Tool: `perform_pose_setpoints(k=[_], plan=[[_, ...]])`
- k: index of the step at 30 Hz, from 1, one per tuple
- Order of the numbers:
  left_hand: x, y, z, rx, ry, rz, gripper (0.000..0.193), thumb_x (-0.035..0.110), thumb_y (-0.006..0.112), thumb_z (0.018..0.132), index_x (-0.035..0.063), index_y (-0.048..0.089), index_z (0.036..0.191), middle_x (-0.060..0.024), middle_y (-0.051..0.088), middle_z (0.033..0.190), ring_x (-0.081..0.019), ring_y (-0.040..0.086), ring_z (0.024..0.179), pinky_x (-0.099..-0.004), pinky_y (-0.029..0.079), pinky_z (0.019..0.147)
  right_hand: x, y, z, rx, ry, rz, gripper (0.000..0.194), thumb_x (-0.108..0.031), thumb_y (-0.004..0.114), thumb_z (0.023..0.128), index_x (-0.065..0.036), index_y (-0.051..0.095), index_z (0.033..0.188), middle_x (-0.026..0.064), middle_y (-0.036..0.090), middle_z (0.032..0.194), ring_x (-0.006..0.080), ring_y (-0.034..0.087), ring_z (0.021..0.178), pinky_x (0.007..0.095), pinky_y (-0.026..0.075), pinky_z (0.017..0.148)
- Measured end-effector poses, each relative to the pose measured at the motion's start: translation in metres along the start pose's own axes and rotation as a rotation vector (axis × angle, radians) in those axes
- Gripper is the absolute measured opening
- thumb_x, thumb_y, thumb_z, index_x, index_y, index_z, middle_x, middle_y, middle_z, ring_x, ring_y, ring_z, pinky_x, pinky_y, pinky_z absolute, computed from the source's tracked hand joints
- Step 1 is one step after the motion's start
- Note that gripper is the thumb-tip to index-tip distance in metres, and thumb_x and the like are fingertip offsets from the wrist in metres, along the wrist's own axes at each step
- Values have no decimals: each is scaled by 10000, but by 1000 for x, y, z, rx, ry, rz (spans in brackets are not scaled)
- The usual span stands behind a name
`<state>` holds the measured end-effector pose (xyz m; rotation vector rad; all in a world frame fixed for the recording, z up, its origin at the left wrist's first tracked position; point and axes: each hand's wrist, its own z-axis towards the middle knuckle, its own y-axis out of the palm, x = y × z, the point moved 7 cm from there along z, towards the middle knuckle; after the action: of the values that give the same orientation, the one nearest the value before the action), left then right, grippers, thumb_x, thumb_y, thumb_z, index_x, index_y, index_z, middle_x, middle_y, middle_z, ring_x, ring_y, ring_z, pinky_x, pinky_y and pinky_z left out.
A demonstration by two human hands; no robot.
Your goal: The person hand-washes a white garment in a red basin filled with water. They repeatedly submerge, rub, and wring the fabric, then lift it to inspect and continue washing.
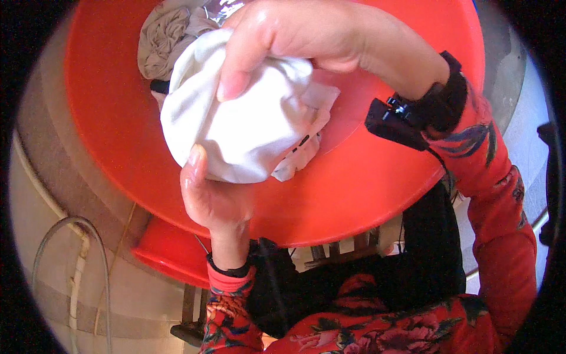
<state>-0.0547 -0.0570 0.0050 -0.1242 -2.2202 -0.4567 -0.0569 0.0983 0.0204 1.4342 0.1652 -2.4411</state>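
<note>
Bunched white cloth [247, 128] with a band of dark marks near its lower right edge is held above a large red plastic basin [146, 163]. My right hand [283, 40] grips it from above, the thumb pressed on its upper part. From below, my left hand [216, 190] holds its lower left edge, thumb on the near side and the fingers hidden behind the cloth. Crumpled beige fabric [163, 42] lies in the basin behind and left of the white cloth, with a small black piece showing below it. Both hands look wet.
Another red plastic container [172, 256] stands under the basin's lower left rim. A grey hose [70, 221] loops by a pale pipe [79, 265] at the left. Dark stool-like legs [190, 309] show below. A black device is strapped at my right wrist.
</note>
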Motion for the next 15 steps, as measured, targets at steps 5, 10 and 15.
perform_pose_setpoints(k=[5, 10, 15], plan=[[3, 9, -3, 8, 37, -3, 505, 248, 497, 870, -3, 388, 1294, -140, 486, 1267, -287, 478, 1161, -460, 367, 985, 11, 21, -25, 70, 785, 1422, 294, -34, 505, 785, 32, 521, 1071, 133, 574, 927, 232, 586, 759, 317, 502, 639], [3, 18, -3, -53, 30, -40, 498, 301, 474, 912, 2, 381, 1299, -135, 488, 1266, -278, 490, 1149, -449, 376, 979, -5, 14, -19, 8, 624, 1281, 290, -36, 506, 798, 67, 531, 1068, 138, 569, 962, 226, 588, 778, 312, 503, 643], [4, 21, -3, -86, 55, 46, 504, 328, 459, 924, 2, 378, 1300, -129, 494, 1259, -276, 494, 1144, -426, 385, 974, -4, 11, -16, 30, 565, 1121, 318, -85, 525, 817, 59, 537, 1101, 123, 586, 953, 202, 592, 810, 288, 495, 664]])
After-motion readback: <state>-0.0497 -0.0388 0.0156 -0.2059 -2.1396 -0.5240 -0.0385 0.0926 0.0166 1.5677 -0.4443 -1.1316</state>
